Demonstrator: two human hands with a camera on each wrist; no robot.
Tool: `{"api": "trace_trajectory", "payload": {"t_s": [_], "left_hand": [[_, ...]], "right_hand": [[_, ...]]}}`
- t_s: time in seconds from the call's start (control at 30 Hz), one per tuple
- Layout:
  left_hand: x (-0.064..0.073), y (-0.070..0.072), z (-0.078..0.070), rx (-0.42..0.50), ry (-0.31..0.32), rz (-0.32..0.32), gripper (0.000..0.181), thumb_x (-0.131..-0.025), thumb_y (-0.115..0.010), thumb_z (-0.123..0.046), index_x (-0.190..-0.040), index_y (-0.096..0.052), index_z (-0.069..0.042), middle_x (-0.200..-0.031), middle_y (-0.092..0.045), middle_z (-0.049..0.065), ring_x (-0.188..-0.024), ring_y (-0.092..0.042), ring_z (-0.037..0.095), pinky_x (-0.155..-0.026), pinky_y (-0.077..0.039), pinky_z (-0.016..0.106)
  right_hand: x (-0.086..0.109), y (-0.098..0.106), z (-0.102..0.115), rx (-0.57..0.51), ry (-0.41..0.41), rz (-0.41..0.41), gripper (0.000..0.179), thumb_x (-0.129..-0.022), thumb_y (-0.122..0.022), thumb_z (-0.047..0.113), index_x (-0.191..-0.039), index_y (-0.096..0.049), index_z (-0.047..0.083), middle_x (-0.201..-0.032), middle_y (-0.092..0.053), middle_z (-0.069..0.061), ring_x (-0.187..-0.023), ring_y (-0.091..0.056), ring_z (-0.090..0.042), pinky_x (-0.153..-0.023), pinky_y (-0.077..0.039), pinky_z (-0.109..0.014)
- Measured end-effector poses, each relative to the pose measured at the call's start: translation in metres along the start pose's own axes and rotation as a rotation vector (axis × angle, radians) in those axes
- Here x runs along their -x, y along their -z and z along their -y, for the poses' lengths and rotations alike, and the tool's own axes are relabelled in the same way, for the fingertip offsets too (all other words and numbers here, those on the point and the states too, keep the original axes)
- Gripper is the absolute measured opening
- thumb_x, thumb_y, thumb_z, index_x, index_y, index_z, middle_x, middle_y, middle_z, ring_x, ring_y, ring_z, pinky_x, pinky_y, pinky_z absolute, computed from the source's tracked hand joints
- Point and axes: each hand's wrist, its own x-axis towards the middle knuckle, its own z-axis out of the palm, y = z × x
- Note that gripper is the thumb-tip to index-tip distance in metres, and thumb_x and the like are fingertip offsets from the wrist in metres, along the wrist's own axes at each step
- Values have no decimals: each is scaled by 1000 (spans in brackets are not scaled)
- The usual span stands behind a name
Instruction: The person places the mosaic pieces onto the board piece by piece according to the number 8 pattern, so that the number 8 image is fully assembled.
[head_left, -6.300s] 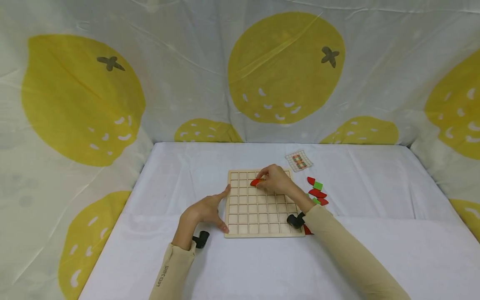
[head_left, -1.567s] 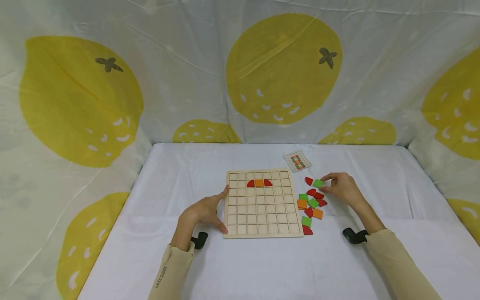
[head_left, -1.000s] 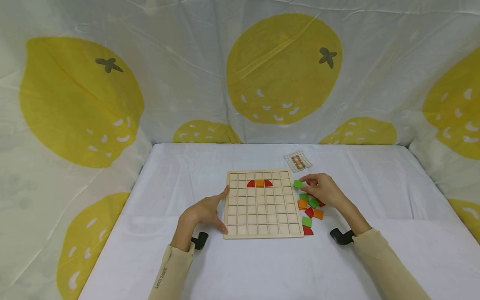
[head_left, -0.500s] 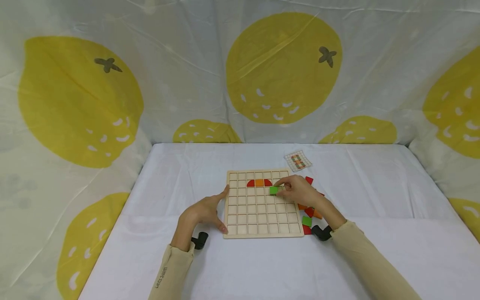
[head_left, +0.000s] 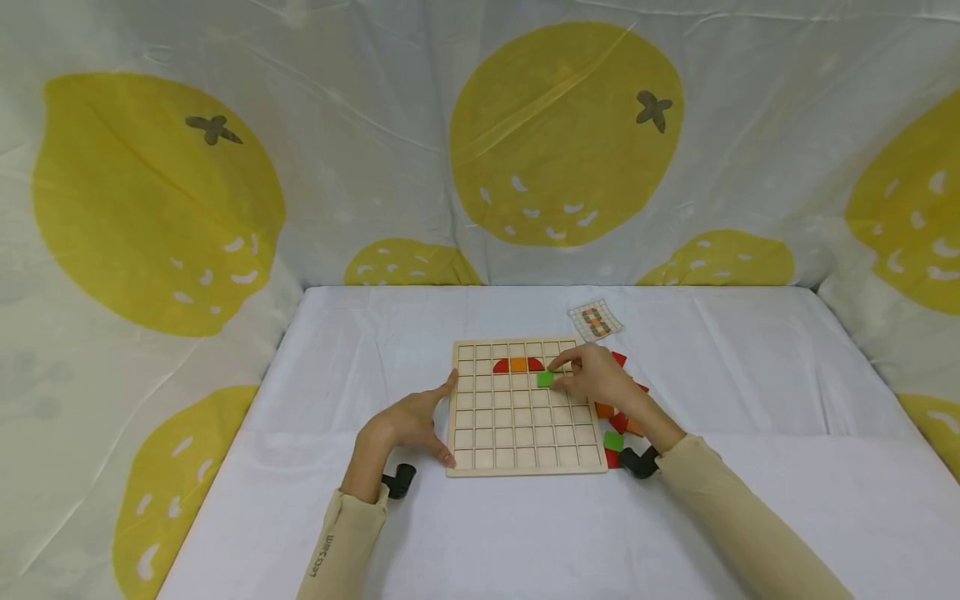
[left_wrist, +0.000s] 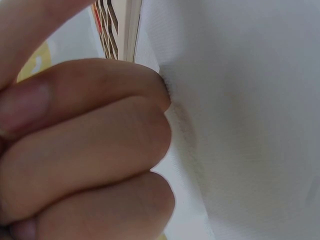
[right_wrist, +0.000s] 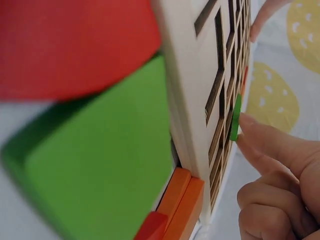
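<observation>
A square wooden grid board [head_left: 495, 435] lies on the table. My left hand [head_left: 408, 421] braces its left edge, thumb and forefinger spread along the side; in the left wrist view the other fingers [left_wrist: 85, 145] are curled over the cloth, holding nothing. Between thumb and forefinger, my right hand [head_left: 598, 379] pinches a green square tile [head_left: 545, 379] at a cell in the third row, just below the row of set tiles. The right wrist view shows this green tile [right_wrist: 236, 117] tilted against the grid. An orange square [head_left: 518, 365] sits between two red quarter-round tiles [head_left: 501, 366] in the second row.
Loose red, orange and green tiles [head_left: 613, 442] lie along the board's right side, partly hidden by my right arm. A printed pattern card [head_left: 596, 321] lies behind the board's right corner. Fabric with lemon prints [head_left: 566, 133] hangs behind the table.
After releasing a red tile beside the orange one, my right hand picked up a green tile from the pile and carried it left onto the board. My left hand stayed put.
</observation>
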Motion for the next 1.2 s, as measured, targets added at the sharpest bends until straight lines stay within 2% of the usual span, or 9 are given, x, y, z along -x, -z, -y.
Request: {"api": "trace_trajectory", "payload": {"t_s": [0.17, 0.27, 0.4, 0.47, 0.63, 0.8, 0.97, 1.03, 1.2], "left_hand": [[0, 0, 0, 1, -1, -3, 141, -58, -102, -24, -168, -14, -23, -100, -65, 7, -87, -56, 20, -101, -49, 48], [0, 0, -1, -2, 0, -5, 141, -58, -103, -24, -168, -14, -23, -106, -66, 8, -89, -56, 20, -103, -49, 48], [-1, -1, -2, -5, 0, -2, 141, -58, -103, -24, -168, -14, -23, -101, -66, 7, -87, -56, 20, -101, -49, 47], [-1, -1, -2, -1, -1, 1, 141, -58, -102, -24, -168, -13, -23, -94, -64, 7, -84, -56, 20, -99, -49, 47], [-1, 0, -2, 2, -4, 0, 141, -59, -102, -23, -168, -14, -23, -93, -64, 6, -84, -56, 20, -102, -49, 48], [-1, 0, -2, 0, -7, 3, 141, -59, -102, -23, -168, -13, -23, -92, -63, 6, -84, -56, 20, -102, -48, 48], [0, 0, -1, -6, -2, -2, 140, -59, -102, -23, -168, -13, -23, -98, -65, 7, -87, -56, 20, -104, -48, 49], [0, 0, -1, -11, -3, -6, 140, -59, -102, -24, -168, -14, -22, -102, -66, 7, -89, -56, 20, -105, -48, 49], [0, 0, -1, -9, -6, -6, 141, -58, -102, -23, -168, -13, -22, -99, -65, 6, -89, -56, 20, -106, -47, 50]], "right_hand": [[-3, -2, 1, -3, -17, -13, 23, -84, -86, 14, -107, -82, 8, -51, -30, 5, -51, -25, -12, -51, -23, -22], [-5, -4, 3, 2, -18, -22, 23, -84, -86, 14, -107, -83, 8, -54, -37, 5, -52, -28, -12, -51, -24, -22], [-7, -7, 4, 2, -16, -27, 23, -85, -85, 12, -107, -82, 7, -55, -43, 4, -52, -32, -12, -52, -27, -22], [-7, -8, 5, -1, -19, -29, 22, -85, -85, 12, -107, -82, 8, -53, -41, 4, -52, -31, -12, -52, -27, -22], [-6, -6, 3, -12, -15, -34, 22, -87, -84, 15, -109, -82, 9, -52, -35, 5, -51, -30, -11, -51, -26, -22], [5, 6, -3, -62, -32, -54, 26, -89, -82, 17, -112, -80, 6, -54, -33, 3, -50, -30, -14, -48, -25, -23], [20, 21, -19, -41, -47, -105, 27, -91, -81, 19, -113, -79, 5, -55, -34, 3, -49, -30, -14, -48, -26, -23], [26, 26, -27, -37, -67, -125, 27, -91, -81, 19, -114, -79, 5, -57, -33, 4, -49, -30, -13, -48, -25, -23], [38, 38, -44, -54, -135, -153, 29, -92, -80, 21, -117, -78, 7, -58, -33, 3, -49, -31, -12, -47, -25, -23]]}}
